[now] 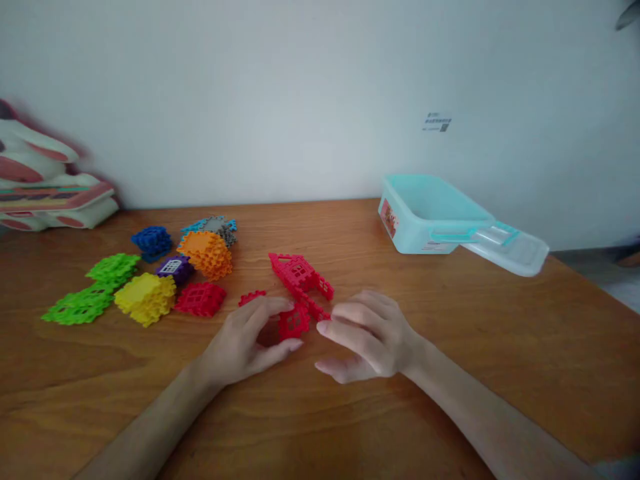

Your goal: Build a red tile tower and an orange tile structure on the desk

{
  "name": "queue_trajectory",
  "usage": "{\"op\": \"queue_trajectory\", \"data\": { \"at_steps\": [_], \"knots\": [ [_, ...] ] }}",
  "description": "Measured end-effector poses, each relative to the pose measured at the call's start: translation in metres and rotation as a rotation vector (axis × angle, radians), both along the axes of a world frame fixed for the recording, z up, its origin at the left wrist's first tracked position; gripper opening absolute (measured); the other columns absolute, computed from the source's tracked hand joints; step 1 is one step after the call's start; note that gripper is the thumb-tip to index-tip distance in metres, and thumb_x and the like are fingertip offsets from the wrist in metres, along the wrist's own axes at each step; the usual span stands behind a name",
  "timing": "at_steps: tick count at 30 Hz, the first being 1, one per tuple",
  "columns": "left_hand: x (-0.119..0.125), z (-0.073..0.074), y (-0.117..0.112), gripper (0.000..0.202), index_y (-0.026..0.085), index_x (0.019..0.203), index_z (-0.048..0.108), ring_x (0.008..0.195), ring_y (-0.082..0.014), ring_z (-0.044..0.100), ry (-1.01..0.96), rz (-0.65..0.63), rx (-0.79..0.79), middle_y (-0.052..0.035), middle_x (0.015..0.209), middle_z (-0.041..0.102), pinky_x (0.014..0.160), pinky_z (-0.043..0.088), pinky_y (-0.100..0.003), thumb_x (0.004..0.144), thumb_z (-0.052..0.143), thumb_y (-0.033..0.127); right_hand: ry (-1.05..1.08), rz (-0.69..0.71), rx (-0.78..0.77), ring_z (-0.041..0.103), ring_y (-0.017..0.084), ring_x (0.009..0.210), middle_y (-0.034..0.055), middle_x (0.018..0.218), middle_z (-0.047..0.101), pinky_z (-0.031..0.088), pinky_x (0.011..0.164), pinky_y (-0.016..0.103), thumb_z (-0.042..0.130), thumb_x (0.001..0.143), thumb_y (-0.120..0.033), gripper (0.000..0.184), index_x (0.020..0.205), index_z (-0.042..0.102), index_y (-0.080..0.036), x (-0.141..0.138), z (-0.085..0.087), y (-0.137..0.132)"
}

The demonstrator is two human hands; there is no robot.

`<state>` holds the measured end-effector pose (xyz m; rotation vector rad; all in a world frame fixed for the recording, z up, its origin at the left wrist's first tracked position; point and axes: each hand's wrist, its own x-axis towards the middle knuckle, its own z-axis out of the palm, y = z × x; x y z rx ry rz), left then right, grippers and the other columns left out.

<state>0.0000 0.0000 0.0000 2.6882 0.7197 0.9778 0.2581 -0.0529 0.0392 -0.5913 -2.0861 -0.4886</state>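
Hands lie half open on the tabletop (505,373): the left hand (245,347) touches a red block piece (294,321), gripping it or not I can't tell, and the right hand (363,337) rests just beside it, empty. Blue plastic box (425,217) sits well off, its lid (505,250) open.

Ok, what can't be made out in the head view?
- Red piece: partly hidden by the left hand, so any grip on it is unclear.
- Red strip: its end is hidden by the right hand.
- Wall label: too small to read.
- Box label: too small to read.
- Fabric bundle: blurred and cut off by the left edge.
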Motion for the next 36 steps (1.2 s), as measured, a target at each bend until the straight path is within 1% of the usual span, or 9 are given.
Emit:
{"op": "queue_trajectory", "data": {
  "at_steps": [7,10,13,16,19,24,28,32,36],
  "knots": [
    [0.009,0.002,-0.012,0.036,0.023,0.123,0.055,0.106,-0.0189,0.073,-0.163,-0.264,-0.188,-0.0088,0.114,0.075,0.09,0.06,-0.028,0.099,0.06,0.05,-0.101,-0.002,-0.042,0.06,0.013,0.07,-0.0027,0.081,0.068,0.05,0.066,0.029,0.075,0.09,-0.019,0.014,0.104,0.07,-0.021,-0.01,-0.012,-0.015],
    [0.012,0.003,-0.012,0.036,0.022,0.133,0.053,0.127,-0.0243,0.062,-0.071,-0.169,-0.087,-0.014,0.136,0.065,0.107,0.053,-0.041,0.103,0.053,0.042,0.036,-0.049,-0.095,0.067,0.016,0.08,0.0016,0.091,0.073,0.055,0.073,0.03,0.073,0.091,-0.017,0.019,0.109,0.068,-0.02,-0.001,-0.009,-0.011],
    [0.016,0.003,-0.007,0.05,0.021,0.149,0.045,0.144,-0.0295,0.045,0.099,-0.024,0.072,-0.0158,0.156,0.05,0.119,0.04,-0.051,0.102,0.056,0.033,0.301,-0.183,-0.306,0.072,0.017,0.082,0.0045,0.096,0.075,0.058,0.07,0.028,0.065,0.097,-0.017,0.016,0.111,0.063,-0.022,0.015,-0.013,-0.001],
    [0.02,0.001,-0.003,0.058,0.022,0.155,0.041,0.152,-0.0321,0.035,0.235,-0.015,0.13,-0.014,0.162,0.041,0.122,0.035,-0.054,0.101,0.056,0.037,0.491,-0.315,-0.569,0.074,0.018,0.078,0.0068,0.099,0.077,0.06,0.065,0.029,0.062,0.099,-0.029,0.013,0.111,0.063,-0.023,0.029,-0.023,0.011],
    [0.021,-0.001,-0.003,0.054,0.022,0.151,0.046,0.151,-0.0317,0.036,0.271,-0.028,0.128,-0.0133,0.161,0.043,0.122,0.036,-0.054,0.102,0.055,0.039,0.585,-0.293,-0.806,0.076,0.02,0.084,0.0104,0.11,0.076,0.062,0.066,0.032,0.057,0.101,-0.036,0.025,0.122,0.06,-0.022,0.036,-0.032,0.018],
    [0.018,0.0,-0.005,0.04,0.022,0.14,0.055,0.146,-0.0285,0.042,0.164,-0.031,0.098,-0.0126,0.152,0.053,0.121,0.038,-0.052,0.102,0.055,0.034,0.566,-0.349,-0.912,0.074,0.024,0.101,0.0116,0.119,0.074,0.063,0.083,0.039,0.054,0.101,-0.036,0.025,0.119,0.064,-0.023,0.039,-0.038,0.023],
    [0.029,0.013,0.013,0.033,0.017,0.135,0.056,0.141,-0.0241,0.048,0.053,0.004,0.056,-0.0141,0.145,0.058,0.121,0.04,-0.048,0.104,0.046,0.023,0.46,-0.423,-0.996,0.073,0.025,0.099,0.0124,0.116,0.074,0.061,0.087,0.042,0.065,0.094,-0.038,0.035,0.125,0.061,-0.022,0.042,-0.045,0.025],
    [0.052,0.039,0.042,0.026,0.016,0.121,0.066,0.134,-0.0269,0.056,0.227,-0.091,0.047,-0.015,0.141,0.062,0.116,0.044,-0.047,0.1,0.052,0.022,0.259,-0.494,-0.95,0.07,0.03,0.107,0.0155,0.12,0.07,0.056,0.095,0.047,0.085,0.076,-0.037,0.063,0.13,0.059,-0.018,0.046,-0.05,0.027],
    [0.07,0.061,0.061,0.025,0.021,0.11,0.074,0.12,-0.0225,0.067,0.399,-0.275,-0.056,-0.0066,0.125,0.074,0.112,0.046,-0.037,0.089,0.064,0.016,0.063,-0.558,-0.858,0.068,0.03,0.104,0.0148,0.112,0.069,0.055,0.093,0.044,0.076,0.087,-0.034,0.037,0.118,0.066,-0.016,0.046,-0.047,0.027]
  ]
}}
